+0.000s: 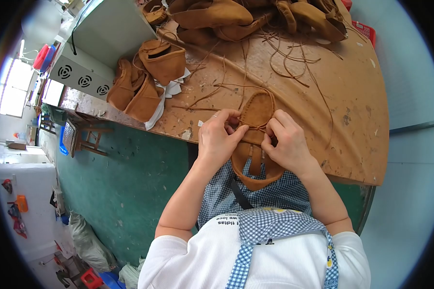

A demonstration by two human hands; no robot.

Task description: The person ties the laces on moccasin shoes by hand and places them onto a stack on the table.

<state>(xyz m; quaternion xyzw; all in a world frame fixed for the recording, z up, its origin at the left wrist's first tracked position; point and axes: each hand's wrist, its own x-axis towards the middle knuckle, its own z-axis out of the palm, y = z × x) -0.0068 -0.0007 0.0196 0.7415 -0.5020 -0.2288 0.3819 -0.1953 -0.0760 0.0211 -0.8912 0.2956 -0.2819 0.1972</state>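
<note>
A brown suede moccasin (258,108) lies at the table's front edge, its stitched toe pointing away from me and its heel end over my lap. A thin leather lace (253,127) crosses the middle of the shoe. From the left, my left hand (219,135) pinches the lace between thumb and finger. On the other side, my right hand (285,139) is closed with its fingertips on the lace at the shoe's right edge. Whether the lace is knotted there is too small to tell. Long loose laces trail over the table left of the shoe.
More brown shoes (147,77) stand on white paper at the left, beside a grey vented box (84,79). A pile of brown shoes (217,17) with dangling laces covers the table's (357,120) far side. A wooden stool (92,139) stands on the green floor.
</note>
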